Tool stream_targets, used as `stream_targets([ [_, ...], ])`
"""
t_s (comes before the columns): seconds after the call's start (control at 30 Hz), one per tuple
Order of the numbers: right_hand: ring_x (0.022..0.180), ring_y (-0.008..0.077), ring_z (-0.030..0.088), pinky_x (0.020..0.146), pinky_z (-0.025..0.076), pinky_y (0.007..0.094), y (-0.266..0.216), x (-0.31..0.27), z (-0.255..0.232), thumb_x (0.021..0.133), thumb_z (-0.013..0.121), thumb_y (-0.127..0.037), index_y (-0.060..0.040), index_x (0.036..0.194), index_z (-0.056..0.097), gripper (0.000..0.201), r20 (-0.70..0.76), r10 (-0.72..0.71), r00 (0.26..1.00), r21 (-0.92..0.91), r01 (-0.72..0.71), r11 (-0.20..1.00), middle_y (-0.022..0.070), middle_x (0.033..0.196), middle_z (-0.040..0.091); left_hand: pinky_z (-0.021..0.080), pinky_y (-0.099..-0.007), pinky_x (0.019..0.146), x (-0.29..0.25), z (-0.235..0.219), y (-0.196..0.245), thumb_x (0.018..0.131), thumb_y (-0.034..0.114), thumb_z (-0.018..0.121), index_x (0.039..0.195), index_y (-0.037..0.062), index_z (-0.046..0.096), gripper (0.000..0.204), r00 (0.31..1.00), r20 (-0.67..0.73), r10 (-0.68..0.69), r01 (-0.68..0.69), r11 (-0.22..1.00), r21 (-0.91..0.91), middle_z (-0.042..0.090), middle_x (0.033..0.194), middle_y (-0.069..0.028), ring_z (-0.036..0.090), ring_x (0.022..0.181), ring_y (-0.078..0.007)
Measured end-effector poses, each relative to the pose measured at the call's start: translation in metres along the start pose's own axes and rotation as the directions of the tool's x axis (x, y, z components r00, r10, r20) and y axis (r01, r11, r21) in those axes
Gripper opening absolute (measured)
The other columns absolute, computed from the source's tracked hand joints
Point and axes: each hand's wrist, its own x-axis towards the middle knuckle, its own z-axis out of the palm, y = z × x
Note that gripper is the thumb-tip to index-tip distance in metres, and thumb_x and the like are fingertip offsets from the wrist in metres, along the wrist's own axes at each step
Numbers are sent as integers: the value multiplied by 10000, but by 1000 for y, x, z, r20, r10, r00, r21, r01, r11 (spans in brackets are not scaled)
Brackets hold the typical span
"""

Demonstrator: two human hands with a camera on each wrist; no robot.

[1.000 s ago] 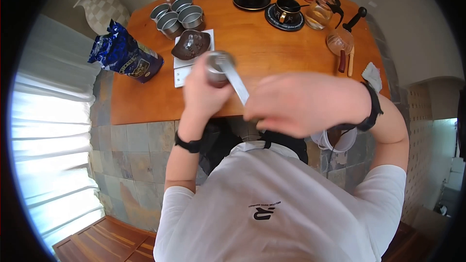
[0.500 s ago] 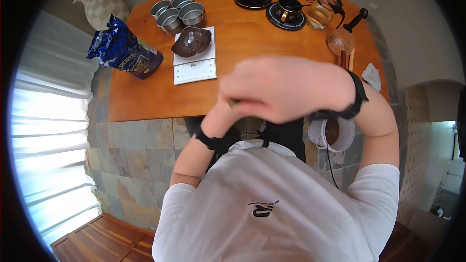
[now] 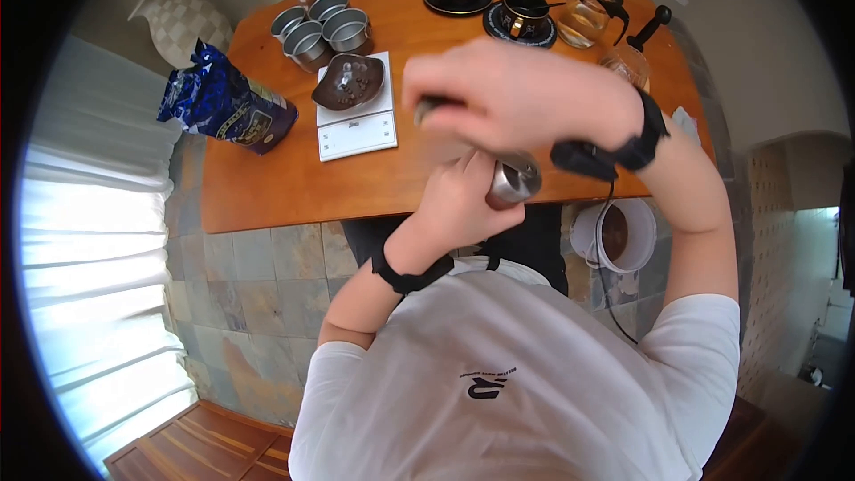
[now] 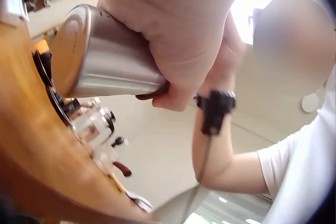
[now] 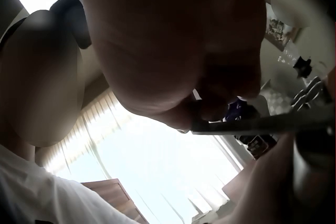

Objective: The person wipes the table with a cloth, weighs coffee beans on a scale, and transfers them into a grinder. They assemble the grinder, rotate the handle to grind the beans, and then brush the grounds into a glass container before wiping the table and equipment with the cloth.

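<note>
In the head view my left hand (image 3: 459, 200) grips a steel hand grinder (image 3: 515, 182), tilted near the table's front edge. The left wrist view shows its smooth cylinder (image 4: 113, 56) and round base, with my left hand (image 4: 168, 35) wrapped about the other end. My right hand (image 3: 508, 93) is above and has curled fingers round the dark knob (image 3: 434, 107) at the crank's end; it is blurred. In the right wrist view the crank arm (image 5: 262, 124) runs from my right hand (image 5: 178, 50) to the grinder's top.
A brown bowl (image 3: 349, 82) holding dark beans sits on a white scale (image 3: 358, 136). Left of it stands a blue bag (image 3: 233, 107); metal cups (image 3: 305, 41) are behind. Black cups (image 3: 525, 16), a glass pot (image 3: 583, 22) and bottles are at the back right; a white bucket (image 3: 634, 245) stands below.
The grinder has moved right, away from beside the scale, and is tilted in my left hand. My right hand has swung round with the crank, now further from me.
</note>
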Motion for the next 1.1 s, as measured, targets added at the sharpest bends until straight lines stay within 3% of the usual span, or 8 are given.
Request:
stream_targets([
  [0.2, 775, 313, 628, 689, 510, 386, -18, -57, 1, 912, 610, -124, -45, 1011, 594, 128, 200, 29, 979, 78, -45, 996, 121, 842, 634, 561, -339, 794, -5, -71, -31, 691, 101, 798, 1124, 20, 611, 478, 922, -278, -270, 252, 963, -100, 711, 985, -121, 713, 880, -230],
  [0.4, 768, 303, 627, 690, 506, 372, -33, -3, -7, 897, 625, -126, -55, 1013, 584, 142, 78, 9, 997, 76, -15, 997, 107, 821, 625, 558, -406, 761, 4, -3, -12, 645, 183, 822, 1189, 40, 573, 615, 985, -30, 168, -160, 971, 177, 673, 1059, -156, 671, 941, -354],
  [0.63, 711, 254, 630, 646, 493, 325, 11, -71, -9, 898, 640, -102, -25, 1044, 584, 174, 42, 310, 950, 55, -312, 948, 113, 817, 623, 559, -309, 775, -7, -58, -15, 676, 50, 768, 1092, 40, 630, 438, 920, -249, -304, 233, 932, -278, 696, 941, -116, 705, 838, -242],
  [0.77, 835, 320, 614, 742, 511, 408, -49, -54, 17, 839, 683, -62, -50, 1017, 634, 186, 55, -131, 990, 138, 122, 983, 113, 874, 627, 554, -361, 802, 10, -35, -18, 682, 149, 817, 1131, 30, 626, 502, 944, -114, -310, 304, 951, -63, 691, 1044, -138, 702, 912, -294],
  [0.83, 827, 332, 613, 726, 509, 409, -46, -28, 22, 848, 665, -77, -58, 1012, 614, 173, 26, -115, 993, 43, 114, 993, 118, 871, 627, 546, -435, 771, -19, 24, -66, 663, 202, 814, 1183, 54, 601, 580, 994, -85, 62, -100, 793, -601, 673, 1052, -162, 657, 918, -384],
  [0.9, 805, 347, 613, 706, 509, 413, -9, -12, 3, 867, 639, -102, -53, 1013, 591, 161, -77, -29, 997, -106, 20, 994, 130, 854, 630, 551, -424, 778, 1, 7, -1, 654, 220, 826, 1148, 48, 604, 568, 999, 39, -8, 9, 1000, -14, 675, 1061, -160, 681, 922, -345],
  [1.03, 795, 332, 619, 706, 515, 405, 23, -56, -14, 890, 622, -106, -36, 1003, 601, 135, 42, 297, 954, -123, -290, 949, 132, 835, 629, 559, -343, 791, -17, -41, -9, 678, 112, 807, 1026, 32, 615, 406, 944, -224, -243, 183, 949, -258, 690, 999, -156, 713, 897, -253],
  [1.1, 836, 302, 615, 735, 514, 391, -11, -70, 9, 882, 635, -99, -39, 986, 608, 123, 81, 46, 996, -46, -42, 998, 120, 872, 627, 561, -328, 779, -10, -64, -25, 691, 60, 777, 1055, 28, 617, 399, 901, -295, -317, 302, 948, -97, 699, 973, -134, 713, 873, -255],
])
